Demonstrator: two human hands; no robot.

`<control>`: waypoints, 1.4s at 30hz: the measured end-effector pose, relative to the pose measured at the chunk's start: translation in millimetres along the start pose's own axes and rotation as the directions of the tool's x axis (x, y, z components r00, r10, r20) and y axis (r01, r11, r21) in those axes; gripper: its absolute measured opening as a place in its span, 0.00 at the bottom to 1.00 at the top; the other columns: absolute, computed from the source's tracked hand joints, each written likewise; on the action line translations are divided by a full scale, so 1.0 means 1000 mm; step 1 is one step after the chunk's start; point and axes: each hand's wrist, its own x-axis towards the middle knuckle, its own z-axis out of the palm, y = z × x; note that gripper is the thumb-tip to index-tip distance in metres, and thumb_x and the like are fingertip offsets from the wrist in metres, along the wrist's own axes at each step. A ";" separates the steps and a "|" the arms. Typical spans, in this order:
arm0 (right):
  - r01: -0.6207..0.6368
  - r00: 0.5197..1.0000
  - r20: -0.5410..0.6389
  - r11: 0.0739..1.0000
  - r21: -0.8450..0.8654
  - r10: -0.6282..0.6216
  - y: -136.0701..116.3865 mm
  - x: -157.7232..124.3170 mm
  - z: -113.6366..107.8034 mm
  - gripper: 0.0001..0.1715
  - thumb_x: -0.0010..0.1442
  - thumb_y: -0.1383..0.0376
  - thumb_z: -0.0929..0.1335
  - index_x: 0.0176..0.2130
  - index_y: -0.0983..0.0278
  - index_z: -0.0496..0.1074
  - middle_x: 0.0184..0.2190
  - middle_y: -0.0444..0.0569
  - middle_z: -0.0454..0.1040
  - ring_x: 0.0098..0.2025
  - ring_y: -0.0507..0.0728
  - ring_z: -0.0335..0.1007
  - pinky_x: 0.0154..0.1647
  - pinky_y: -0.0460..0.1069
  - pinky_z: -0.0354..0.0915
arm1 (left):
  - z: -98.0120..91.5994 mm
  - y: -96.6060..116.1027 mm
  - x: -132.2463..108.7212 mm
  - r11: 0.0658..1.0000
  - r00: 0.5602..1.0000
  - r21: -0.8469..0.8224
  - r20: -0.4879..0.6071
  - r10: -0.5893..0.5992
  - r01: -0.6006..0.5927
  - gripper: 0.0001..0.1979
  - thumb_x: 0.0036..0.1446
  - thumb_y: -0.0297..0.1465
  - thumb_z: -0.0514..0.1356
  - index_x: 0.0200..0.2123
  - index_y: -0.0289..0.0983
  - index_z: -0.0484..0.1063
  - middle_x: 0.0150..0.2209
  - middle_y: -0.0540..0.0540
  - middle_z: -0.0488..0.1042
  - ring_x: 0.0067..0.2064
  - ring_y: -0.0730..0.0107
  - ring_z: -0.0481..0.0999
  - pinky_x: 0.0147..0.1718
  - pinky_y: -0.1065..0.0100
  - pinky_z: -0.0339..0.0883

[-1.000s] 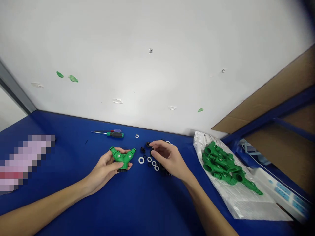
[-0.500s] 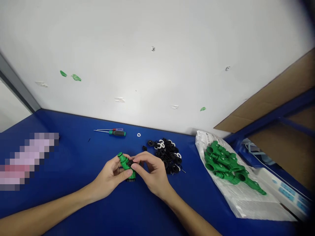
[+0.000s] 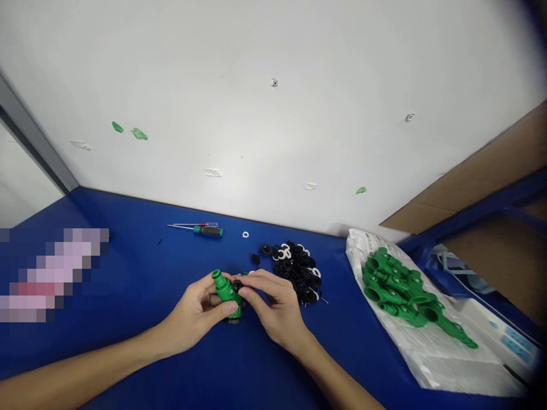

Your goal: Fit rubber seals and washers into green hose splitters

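Observation:
My left hand (image 3: 199,313) is closed around a green Y-shaped plastic fitting (image 3: 225,290), held just above the blue table (image 3: 128,273). My right hand (image 3: 273,307) meets it from the right, with thumb and fingertips pinched against the fitting's right side; a small dark part shows between them, too small to name. Just beyond my right hand lies a heap of black and white rings (image 3: 294,265).
A green-handled screwdriver (image 3: 200,230) and a lone white ring (image 3: 245,234) lie near the white wall. At right a white plastic bag (image 3: 427,353) carries several green fittings (image 3: 397,287). A blurred pink patch sits at left; cardboard and a blue frame stand far right.
My right hand left the ring heap and came over to the fitting in my left hand. Both hands drew slightly nearer to me and the fitting was turned.

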 end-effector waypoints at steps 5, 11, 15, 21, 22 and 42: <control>-0.013 1.000 0.008 1.000 0.000 0.013 -0.001 0.000 0.003 0.09 0.60 0.71 0.70 0.41 0.62 0.79 0.33 0.50 0.80 0.33 0.54 0.76 0.35 0.49 0.71 | -0.001 0.000 0.001 0.998 0.999 0.057 -0.034 0.001 0.001 0.20 0.57 0.36 0.65 0.52 0.39 0.71 0.56 0.41 0.73 0.47 0.62 0.76 0.47 0.62 0.72; -0.107 0.993 0.044 0.994 0.011 0.107 -0.003 0.001 0.005 0.06 0.61 0.70 0.70 0.34 0.63 0.79 0.30 0.49 0.79 0.32 0.54 0.74 0.36 0.49 0.69 | -0.001 0.002 0.000 0.985 0.996 0.173 -0.087 0.031 -0.016 0.16 0.55 0.35 0.65 0.46 0.36 0.74 0.52 0.39 0.77 0.36 0.65 0.80 0.39 0.64 0.75; -0.107 0.991 0.078 0.994 0.026 0.105 -0.004 0.001 0.004 0.07 0.61 0.69 0.69 0.31 0.64 0.77 0.28 0.48 0.77 0.31 0.54 0.73 0.34 0.48 0.69 | -0.003 0.001 0.000 0.976 0.997 0.216 -0.070 0.039 -0.023 0.18 0.55 0.34 0.65 0.49 0.36 0.74 0.47 0.41 0.80 0.39 0.62 0.80 0.41 0.63 0.74; -0.062 0.988 0.147 0.997 0.051 0.054 -0.004 0.000 0.000 0.09 0.64 0.67 0.67 0.31 0.64 0.74 0.30 0.50 0.75 0.34 0.55 0.73 0.37 0.50 0.70 | -0.005 0.000 0.000 0.980 0.999 0.191 -0.001 -0.046 0.046 0.22 0.56 0.37 0.65 0.53 0.36 0.71 0.35 0.47 0.80 0.36 0.64 0.77 0.37 0.64 0.71; -0.063 0.985 0.165 0.997 0.044 0.055 -0.004 0.001 -0.001 0.10 0.65 0.66 0.66 0.31 0.64 0.74 0.30 0.51 0.75 0.34 0.56 0.73 0.37 0.50 0.70 | -0.005 0.000 0.000 0.980 0.999 0.194 0.003 -0.052 0.050 0.22 0.56 0.37 0.64 0.52 0.36 0.71 0.34 0.47 0.79 0.36 0.64 0.77 0.37 0.64 0.71; -0.226 0.968 0.117 0.974 0.002 0.224 -0.010 0.006 -0.004 0.08 0.62 0.66 0.68 0.38 0.62 0.80 0.35 0.51 0.80 0.35 0.56 0.75 0.38 0.50 0.70 | 0.000 0.011 0.004 0.954 0.998 0.301 -0.057 0.023 -0.005 0.19 0.57 0.36 0.63 0.51 0.35 0.73 0.26 0.51 0.76 0.27 0.71 0.72 0.29 0.68 0.70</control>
